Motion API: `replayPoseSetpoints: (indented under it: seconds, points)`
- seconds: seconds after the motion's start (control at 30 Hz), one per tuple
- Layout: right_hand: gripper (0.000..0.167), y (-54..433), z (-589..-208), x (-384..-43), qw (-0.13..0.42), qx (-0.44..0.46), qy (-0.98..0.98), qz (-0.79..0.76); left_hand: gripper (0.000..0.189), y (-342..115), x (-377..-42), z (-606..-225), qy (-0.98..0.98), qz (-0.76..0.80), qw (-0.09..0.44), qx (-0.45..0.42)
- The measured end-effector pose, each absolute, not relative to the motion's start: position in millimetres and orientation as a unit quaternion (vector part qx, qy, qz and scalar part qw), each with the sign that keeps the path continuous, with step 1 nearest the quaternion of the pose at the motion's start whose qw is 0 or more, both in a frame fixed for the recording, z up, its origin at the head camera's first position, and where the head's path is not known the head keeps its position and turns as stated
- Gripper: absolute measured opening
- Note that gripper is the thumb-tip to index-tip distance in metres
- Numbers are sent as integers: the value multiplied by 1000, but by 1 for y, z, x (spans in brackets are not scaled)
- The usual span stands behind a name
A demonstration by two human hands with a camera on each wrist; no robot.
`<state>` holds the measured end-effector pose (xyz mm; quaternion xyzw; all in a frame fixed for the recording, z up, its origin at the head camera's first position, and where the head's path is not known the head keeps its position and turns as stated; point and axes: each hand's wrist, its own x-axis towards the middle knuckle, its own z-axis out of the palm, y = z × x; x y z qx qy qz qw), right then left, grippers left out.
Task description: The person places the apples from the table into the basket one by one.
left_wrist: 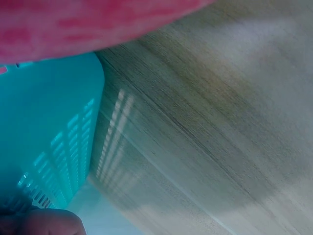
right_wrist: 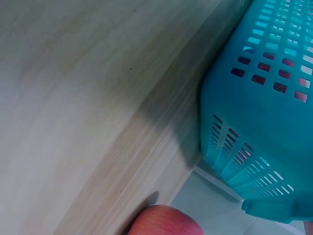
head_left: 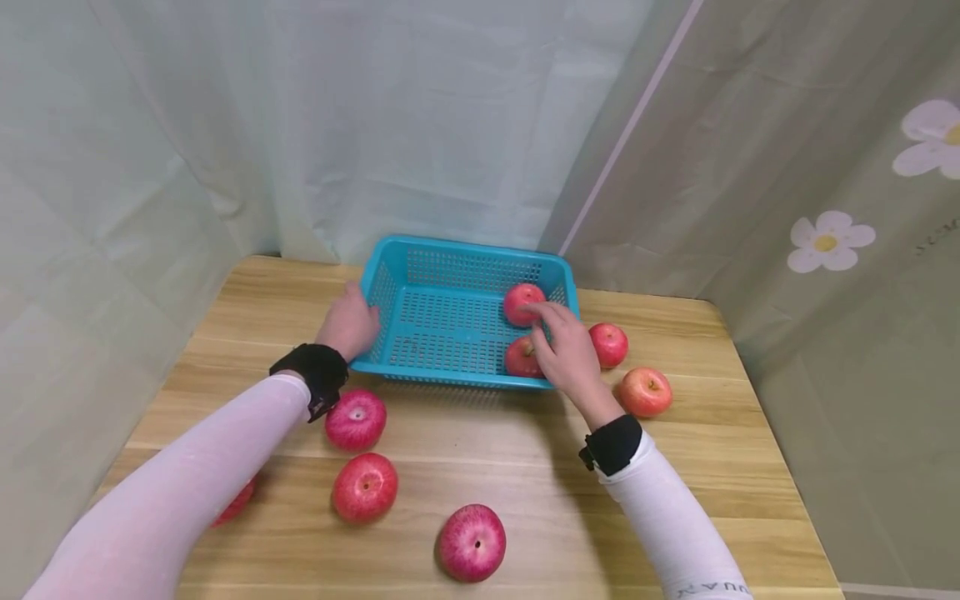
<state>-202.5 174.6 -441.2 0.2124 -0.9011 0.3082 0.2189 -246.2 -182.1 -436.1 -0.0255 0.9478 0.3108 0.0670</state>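
Note:
A blue plastic basket (head_left: pixel 450 379) with perforated walls stands at the back of the table. My left hand (head_left: pixel 351 323) grips its left rim, the thumb on the inner side; in the left wrist view a fingertip (left_wrist: pixel 54 223) shows against the basket wall (left_wrist: pixel 49 107). Two red apples lie in the basket's right end, a far apple (head_left: pixel 522 302) and a near apple (head_left: pixel 519 358). Over them reaches my right hand (head_left: pixel 566 346), fingers loosely bent and parted, with nothing held between them. The near apple is partly hidden by this hand.
Right of the basket lie a red apple (head_left: pixel 609 344) and a paler apple (head_left: pixel 646 392). In front are a dark pink apple (head_left: pixel 356 420), a red apple (head_left: pixel 365 487) and another pink apple (head_left: pixel 472 543). My left sleeve partly covers one more apple (head_left: pixel 236 505). Curtains hang behind.

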Motion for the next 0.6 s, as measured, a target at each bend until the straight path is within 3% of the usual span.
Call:
replayPoseSetpoints:
  seconds: [0.6]
  points:
    - [25, 178, -442, -200, 273, 241, -877, 312, 59, -181, -245, -434, 946, 316, 64, -32]
